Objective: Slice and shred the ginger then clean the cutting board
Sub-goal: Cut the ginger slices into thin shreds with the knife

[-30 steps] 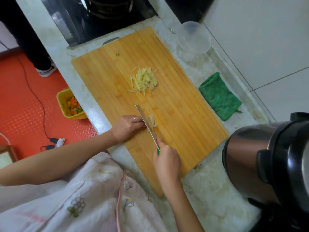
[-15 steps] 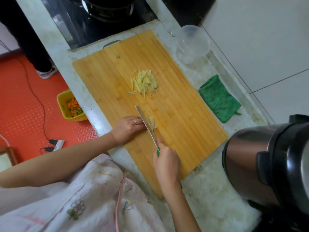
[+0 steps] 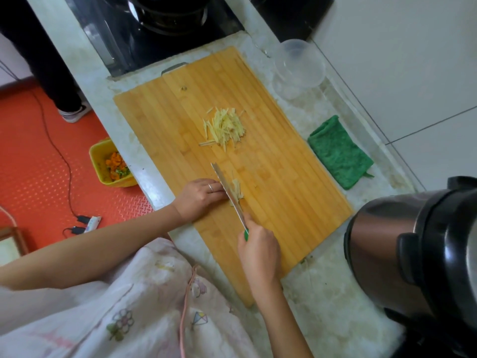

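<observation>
Right half of board (image 3: 284, 182) bare, open reach between shred pile (image 3: 225, 127) and cooker (image 3: 413, 254). Knife (image 3: 228, 193) slants across near-left part; left hand (image 3: 198, 197) against blade, right hand (image 3: 258, 250) gripping handle. Cooker crowds board's near right corner. Cloth (image 3: 339, 151) and bowl (image 3: 299, 64) fill wall-side counter strip. Stove (image 3: 160, 27) borders far edge.

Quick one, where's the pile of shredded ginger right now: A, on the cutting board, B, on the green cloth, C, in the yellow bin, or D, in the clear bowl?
A: the shredded ginger pile lies on the cutting board, beyond the knife tip.
</observation>
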`<state>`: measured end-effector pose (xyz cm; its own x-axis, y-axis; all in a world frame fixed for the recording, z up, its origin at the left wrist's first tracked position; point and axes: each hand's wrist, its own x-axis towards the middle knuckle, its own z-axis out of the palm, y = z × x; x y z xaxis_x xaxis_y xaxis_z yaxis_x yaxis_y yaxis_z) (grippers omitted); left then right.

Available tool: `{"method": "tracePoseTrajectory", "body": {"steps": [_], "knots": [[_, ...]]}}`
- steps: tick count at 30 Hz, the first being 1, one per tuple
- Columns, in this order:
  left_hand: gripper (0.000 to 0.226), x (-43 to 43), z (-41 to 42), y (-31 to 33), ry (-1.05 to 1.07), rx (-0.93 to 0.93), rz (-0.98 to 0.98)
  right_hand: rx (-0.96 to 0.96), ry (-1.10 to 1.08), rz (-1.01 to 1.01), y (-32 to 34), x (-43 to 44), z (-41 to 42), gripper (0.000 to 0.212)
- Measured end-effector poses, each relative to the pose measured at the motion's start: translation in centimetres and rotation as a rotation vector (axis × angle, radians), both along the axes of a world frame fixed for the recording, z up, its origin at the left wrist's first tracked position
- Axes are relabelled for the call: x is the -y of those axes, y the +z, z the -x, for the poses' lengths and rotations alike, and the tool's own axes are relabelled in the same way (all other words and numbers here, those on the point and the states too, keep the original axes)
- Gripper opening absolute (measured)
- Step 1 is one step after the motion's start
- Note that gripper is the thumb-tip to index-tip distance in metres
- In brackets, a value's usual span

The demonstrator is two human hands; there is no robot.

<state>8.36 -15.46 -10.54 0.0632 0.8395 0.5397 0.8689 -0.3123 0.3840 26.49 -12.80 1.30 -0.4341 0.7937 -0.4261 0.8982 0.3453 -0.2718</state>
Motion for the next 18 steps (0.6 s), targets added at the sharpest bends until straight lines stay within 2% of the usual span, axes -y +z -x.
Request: {"method": "tracePoseTrajectory", "body": {"steps": [2, 11, 18], "knots": [[0.017, 0.0, 0.0, 0.2, -0.005, 0.007, -0.004, 0.015, 0.015, -0.002, 0.3, 0.2, -0.3, 0.048], [0.017, 0.0, 0.1, 0.0, -0.015, 0.038, 0.017, 0.062, 0.002, -0.014, -0.6, -0.1, 1.5, 0.049], [0.015, 0.0, 0.0, 0.4, -0.012, 0.048, -0.008, 0.048, 0.030, 0.001, 0.4, 0.7, -0.3, 0.046]]}}
